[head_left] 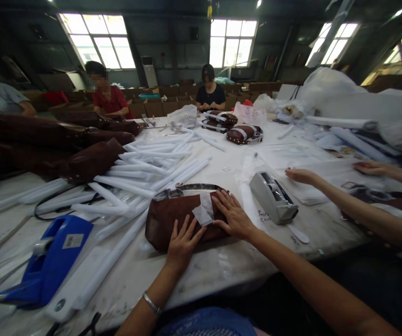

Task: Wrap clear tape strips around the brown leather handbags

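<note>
A brown leather handbag (pixel 168 219) lies flat on the white table (pixel 222 266) in front of me. A strip of white wrapping (pixel 204 209) covers part of its front. My left hand (pixel 183 242) rests flat on the bag's lower edge, fingers spread. My right hand (pixel 232 215) lies flat on the bag's right side, fingers stretched out beside the white strip. Neither hand grips anything.
A blue tape dispenser (pixel 47 261) sits near left, a grey one (pixel 273 197) to the right. Several white paper rolls (pixel 145 172) and brown bags (pixel 89 161) cover the left. Another person's arms (pixel 355 205) reach in from the right. Two people sit at the far end.
</note>
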The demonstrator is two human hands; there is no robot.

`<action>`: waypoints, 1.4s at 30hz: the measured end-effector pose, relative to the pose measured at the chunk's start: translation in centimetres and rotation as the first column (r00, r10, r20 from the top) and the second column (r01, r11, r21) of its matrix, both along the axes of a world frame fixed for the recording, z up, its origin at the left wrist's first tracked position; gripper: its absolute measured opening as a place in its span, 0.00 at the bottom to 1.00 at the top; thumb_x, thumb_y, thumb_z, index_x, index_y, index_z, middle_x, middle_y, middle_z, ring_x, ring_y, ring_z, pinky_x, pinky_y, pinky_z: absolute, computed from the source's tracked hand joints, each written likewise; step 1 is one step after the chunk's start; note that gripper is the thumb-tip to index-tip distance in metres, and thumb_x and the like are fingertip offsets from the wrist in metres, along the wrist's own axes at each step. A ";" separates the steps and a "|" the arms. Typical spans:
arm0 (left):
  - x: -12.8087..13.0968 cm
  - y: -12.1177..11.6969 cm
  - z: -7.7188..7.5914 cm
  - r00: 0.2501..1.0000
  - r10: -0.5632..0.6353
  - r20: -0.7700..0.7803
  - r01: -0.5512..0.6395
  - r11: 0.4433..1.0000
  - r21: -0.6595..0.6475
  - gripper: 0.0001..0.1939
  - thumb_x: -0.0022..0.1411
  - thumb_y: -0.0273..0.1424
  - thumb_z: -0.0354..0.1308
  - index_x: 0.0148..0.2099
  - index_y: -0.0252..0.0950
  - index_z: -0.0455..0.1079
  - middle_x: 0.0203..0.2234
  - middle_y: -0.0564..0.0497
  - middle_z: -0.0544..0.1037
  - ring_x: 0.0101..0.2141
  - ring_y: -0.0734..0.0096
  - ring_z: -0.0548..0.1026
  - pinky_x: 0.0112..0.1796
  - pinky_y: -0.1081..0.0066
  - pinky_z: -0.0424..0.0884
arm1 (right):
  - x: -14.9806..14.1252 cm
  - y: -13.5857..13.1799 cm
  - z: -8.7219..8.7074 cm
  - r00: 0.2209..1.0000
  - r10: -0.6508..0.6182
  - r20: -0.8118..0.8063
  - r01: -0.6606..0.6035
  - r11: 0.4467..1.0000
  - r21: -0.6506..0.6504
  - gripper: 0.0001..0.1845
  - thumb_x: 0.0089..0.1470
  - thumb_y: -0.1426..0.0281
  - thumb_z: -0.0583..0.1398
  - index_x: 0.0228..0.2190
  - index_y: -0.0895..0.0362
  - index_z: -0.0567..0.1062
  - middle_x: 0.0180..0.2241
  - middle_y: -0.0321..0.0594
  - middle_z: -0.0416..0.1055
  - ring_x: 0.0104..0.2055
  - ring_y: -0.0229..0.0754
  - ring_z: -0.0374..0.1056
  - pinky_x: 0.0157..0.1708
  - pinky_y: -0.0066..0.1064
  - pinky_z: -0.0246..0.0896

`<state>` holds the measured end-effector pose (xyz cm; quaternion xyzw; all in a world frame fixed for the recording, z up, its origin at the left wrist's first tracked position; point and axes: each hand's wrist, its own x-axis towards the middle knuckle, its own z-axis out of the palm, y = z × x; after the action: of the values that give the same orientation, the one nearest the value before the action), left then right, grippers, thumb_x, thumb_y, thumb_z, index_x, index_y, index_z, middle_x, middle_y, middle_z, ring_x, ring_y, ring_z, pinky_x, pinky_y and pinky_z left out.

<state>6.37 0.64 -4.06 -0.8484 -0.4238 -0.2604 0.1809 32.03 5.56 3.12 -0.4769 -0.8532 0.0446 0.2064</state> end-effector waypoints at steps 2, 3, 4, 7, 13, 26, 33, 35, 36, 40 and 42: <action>0.0 -0.1 0.2 1.000 -0.009 -0.010 0.009 1.000 -0.024 0.31 0.65 0.21 0.53 0.66 0.53 0.61 0.63 0.49 0.67 0.66 0.52 0.59 0.64 0.42 0.50 | -0.1 0.2 -2.0 0.997 -0.007 0.077 0.007 1.000 0.000 0.41 0.61 0.53 0.58 0.68 0.56 0.54 0.71 0.47 0.39 0.73 0.57 0.34 0.69 0.54 0.33; 0.0 -0.2 0.4 1.000 -0.010 -0.017 0.009 0.999 -0.053 0.32 0.65 0.21 0.54 0.66 0.53 0.61 0.64 0.50 0.67 0.66 0.52 0.58 0.64 0.42 0.50 | -0.2 0.1 -2.7 0.996 -0.011 0.090 0.011 1.000 0.004 0.41 0.61 0.52 0.58 0.67 0.56 0.54 0.71 0.47 0.38 0.73 0.56 0.33 0.69 0.54 0.33; 0.0 -0.3 0.8 1.000 -0.008 -0.023 0.006 0.996 -0.090 0.32 0.64 0.21 0.54 0.66 0.53 0.61 0.64 0.50 0.66 0.66 0.51 0.58 0.64 0.42 0.50 | -0.1 0.0 -3.3 0.996 -0.014 0.093 0.013 1.000 0.013 0.41 0.61 0.51 0.58 0.67 0.56 0.54 0.71 0.47 0.38 0.73 0.56 0.32 0.69 0.53 0.32; 0.5 -0.9 2.2 0.999 0.006 -0.045 -0.016 0.977 -0.211 0.33 0.62 0.25 0.57 0.68 0.49 0.59 0.66 0.46 0.62 0.68 0.47 0.53 0.64 0.40 0.47 | 0.1 -0.2 -3.9 0.996 -0.003 0.085 -0.001 0.999 0.044 0.42 0.60 0.50 0.58 0.67 0.55 0.55 0.71 0.47 0.38 0.73 0.56 0.31 0.69 0.53 0.32; 2.5 -1.0 2.4 0.994 -0.077 -0.083 0.054 0.966 -0.252 0.37 0.64 0.29 0.55 0.72 0.44 0.48 0.70 0.43 0.50 0.69 0.51 0.48 0.65 0.42 0.47 | 0.2 -0.5 -3.7 0.996 -0.004 0.087 -0.001 0.998 0.058 0.41 0.61 0.51 0.58 0.67 0.57 0.56 0.71 0.48 0.41 0.73 0.56 0.32 0.69 0.54 0.30; 2.7 -0.5 -0.1 0.999 -0.028 -0.036 0.022 0.987 -0.159 0.34 0.64 0.19 0.49 0.70 0.39 0.54 0.67 0.43 0.61 0.67 0.54 0.56 0.66 0.44 0.46 | -0.4 1.0 -2.0 0.848 0.322 -0.422 -0.296 0.947 0.127 0.07 0.60 0.70 0.62 0.39 0.51 0.80 0.41 0.39 0.81 0.49 0.46 0.75 0.61 0.51 0.60; 3.0 -0.8 0.9 0.995 -0.018 0.095 0.042 0.964 -0.261 0.37 0.57 0.17 0.50 0.69 0.35 0.56 0.69 0.42 0.54 0.68 0.58 0.53 0.66 0.48 0.48 | 1.1 -2.5 -2.3 0.883 0.394 -0.253 -0.315 0.899 0.303 0.13 0.62 0.76 0.58 0.43 0.51 0.79 0.42 0.38 0.81 0.46 0.42 0.77 0.54 0.41 0.71; 3.3 -0.9 1.2 0.990 0.027 0.142 0.018 0.952 -0.304 0.41 0.55 0.16 0.50 0.71 0.36 0.51 0.70 0.43 0.52 0.68 0.61 0.54 0.66 0.50 0.50 | 1.4 -3.5 -2.1 0.878 0.453 -0.155 -0.379 0.855 0.353 0.15 0.62 0.78 0.56 0.44 0.53 0.78 0.43 0.39 0.80 0.47 0.42 0.76 0.54 0.41 0.70; 3.4 -0.9 1.3 0.989 0.036 0.144 0.010 0.951 -0.309 0.41 0.56 0.16 0.51 0.71 0.39 0.50 0.70 0.45 0.51 0.68 0.61 0.55 0.66 0.49 0.50 | 1.4 -3.9 -1.9 0.875 0.470 -0.116 -0.404 0.841 0.361 0.15 0.61 0.78 0.56 0.44 0.53 0.78 0.44 0.39 0.80 0.48 0.42 0.76 0.54 0.41 0.70; 3.7 -1.0 1.1 0.997 -0.003 0.080 0.023 0.968 -0.251 0.34 0.65 0.23 0.52 0.69 0.55 0.55 0.69 0.55 0.53 0.68 0.54 0.52 0.65 0.42 0.48 | 1.5 -4.3 -0.2 0.853 0.510 -0.109 -0.461 0.836 0.298 0.10 0.60 0.70 0.61 0.44 0.54 0.77 0.42 0.41 0.80 0.46 0.43 0.76 0.53 0.39 0.70; 3.7 -1.0 0.7 0.998 -0.007 0.062 0.021 0.976 -0.218 0.32 0.67 0.26 0.51 0.69 0.56 0.54 0.69 0.56 0.55 0.68 0.53 0.52 0.65 0.41 0.46 | 1.0 -3.0 0.9 0.874 0.449 -0.188 -0.391 0.877 0.278 0.10 0.62 0.69 0.60 0.45 0.54 0.77 0.42 0.40 0.80 0.45 0.42 0.76 0.54 0.38 0.68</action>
<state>10.07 -0.37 -3.33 -0.8578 -0.4492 -0.2392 0.0715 33.01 2.59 4.07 -0.2422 -0.9036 0.0477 0.3502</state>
